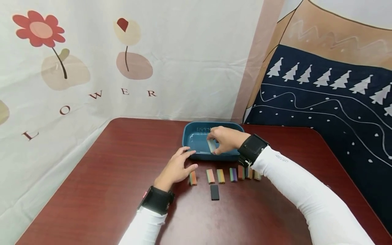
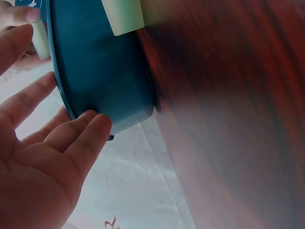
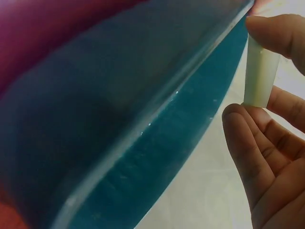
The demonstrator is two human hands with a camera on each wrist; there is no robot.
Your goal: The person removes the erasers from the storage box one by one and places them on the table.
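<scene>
Teal plastic catches my eye first in the head view: a shallow tray (image 1: 196, 154) sits at the far middle of the dark red surface (image 1: 101, 190), and my right hand (image 1: 225, 139) hangs over its near edge with its grip pinched on a pale block (image 1: 212, 145). My left hand (image 1: 177, 169) lies flat, fingers straight and holding nothing, fingertips at the tray's near left corner. A row of coloured blocks (image 1: 222, 175) lies just in front of the tray, with a black block (image 1: 214, 192) alone nearer to me.

From the left wrist, relaxed fingers (image 2: 86, 131) touch the tray's outer wall (image 2: 102, 71); one pale block (image 2: 123, 16) lies just beside that wall (much of this view is blurred).

From the right wrist, thumb and fingers (image 3: 240, 129) hold the pale block (image 3: 259, 76) upright above the tray's inside.

I judge this the placing step: the block is over the tray but not yet down. Next I'd lower it to the tray floor and loosen the pinch.
</scene>
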